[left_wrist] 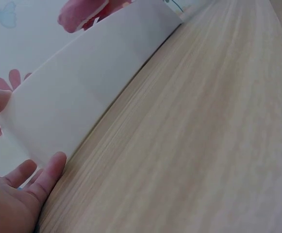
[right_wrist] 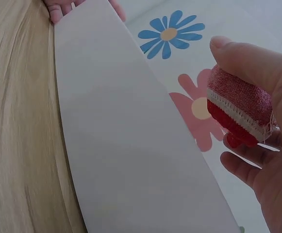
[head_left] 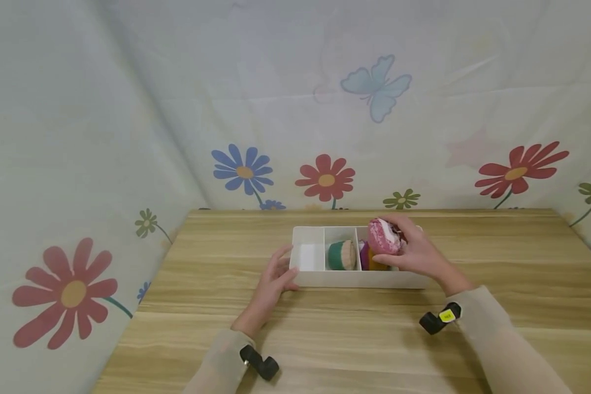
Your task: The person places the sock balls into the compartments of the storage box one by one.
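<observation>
My right hand point(head_left: 413, 253) holds a pink-and-red rolled sock point(head_left: 384, 236) with a white band, raised over the right part of a white divided box point(head_left: 354, 279). In the right wrist view, the thumb lies along one side of the sock point(right_wrist: 240, 94) and the fingers are under it. A green-and-beige rolled sock point(head_left: 341, 255) sits in the middle compartment. Purple and yellow fabric point(head_left: 364, 255) shows in the right compartment, partly hidden by my right hand. At the box's left end, my left hand point(head_left: 274, 279) touches the corner with spread, relaxed fingers point(left_wrist: 51, 172).
The box stands on a wood-grain table point(head_left: 354, 334), near its back edge. Behind and to the left hangs a pale curtain point(head_left: 276, 98) printed with flowers and a butterfly. Black wrist cameras point(head_left: 260, 363) are strapped to both sleeves.
</observation>
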Demonstrator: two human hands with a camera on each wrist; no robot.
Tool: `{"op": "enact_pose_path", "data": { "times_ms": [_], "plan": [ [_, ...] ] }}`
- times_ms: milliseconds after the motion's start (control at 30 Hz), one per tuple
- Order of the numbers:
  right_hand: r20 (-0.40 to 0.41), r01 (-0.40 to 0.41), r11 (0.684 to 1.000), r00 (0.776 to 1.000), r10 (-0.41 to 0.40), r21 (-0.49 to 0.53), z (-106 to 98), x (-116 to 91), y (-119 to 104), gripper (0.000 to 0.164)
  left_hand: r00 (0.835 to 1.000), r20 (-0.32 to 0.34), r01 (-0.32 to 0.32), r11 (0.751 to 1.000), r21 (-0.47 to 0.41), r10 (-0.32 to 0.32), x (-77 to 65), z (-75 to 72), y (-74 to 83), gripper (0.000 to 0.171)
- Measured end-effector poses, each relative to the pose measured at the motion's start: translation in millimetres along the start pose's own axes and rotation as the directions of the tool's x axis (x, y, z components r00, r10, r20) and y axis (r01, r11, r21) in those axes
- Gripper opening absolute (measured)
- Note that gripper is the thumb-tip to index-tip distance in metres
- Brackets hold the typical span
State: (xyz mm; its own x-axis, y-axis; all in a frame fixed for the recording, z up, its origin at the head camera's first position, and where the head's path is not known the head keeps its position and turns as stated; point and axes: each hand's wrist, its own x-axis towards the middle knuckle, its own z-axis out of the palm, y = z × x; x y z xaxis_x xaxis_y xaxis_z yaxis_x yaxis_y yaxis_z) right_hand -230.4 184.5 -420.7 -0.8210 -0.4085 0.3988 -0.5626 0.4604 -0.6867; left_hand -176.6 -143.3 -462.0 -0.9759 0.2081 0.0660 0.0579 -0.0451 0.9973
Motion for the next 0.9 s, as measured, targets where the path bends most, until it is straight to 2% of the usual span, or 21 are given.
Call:
{"op": "enact_pose_path", "data": {
  "times_ms": [233, 633, 767, 900],
  "plan": [
    [0.004, 0.037, 0.999, 0.999, -0.037, -0.020, 11.7, 7.0, -2.7, 0.081, 1.000, 0.000, 0.002, 1.000, 0.007, -0.002, -0.8, 0.1, -0.2, 0.054],
    [0.028, 0.024, 0.999, 0.999, -0.023, -0.042, 35.7, 23.6, -13.5, 0.081, 1.000, -0.003, 0.006, 1.000, 0.003, -0.006, -1.6, -0.6, -0.2, 0.055],
    [0.052, 0.021, 1.000, 0.998, -0.020, -0.014, 43.3, 28.0, -16.9, 0.082, 1.000, -0.010, 0.012, 1.000, -0.001, -0.012, -1.6, 0.1, 1.1, 0.055],
    [0.067, 0.054, 0.998, 0.996, -0.055, 0.008, 50.5, 32.6, -18.7, 0.083, 1.000, -0.015, 0.018, 1.000, 0.000, -0.018, -0.6, 0.6, 1.3, 0.055]
  ]
}}
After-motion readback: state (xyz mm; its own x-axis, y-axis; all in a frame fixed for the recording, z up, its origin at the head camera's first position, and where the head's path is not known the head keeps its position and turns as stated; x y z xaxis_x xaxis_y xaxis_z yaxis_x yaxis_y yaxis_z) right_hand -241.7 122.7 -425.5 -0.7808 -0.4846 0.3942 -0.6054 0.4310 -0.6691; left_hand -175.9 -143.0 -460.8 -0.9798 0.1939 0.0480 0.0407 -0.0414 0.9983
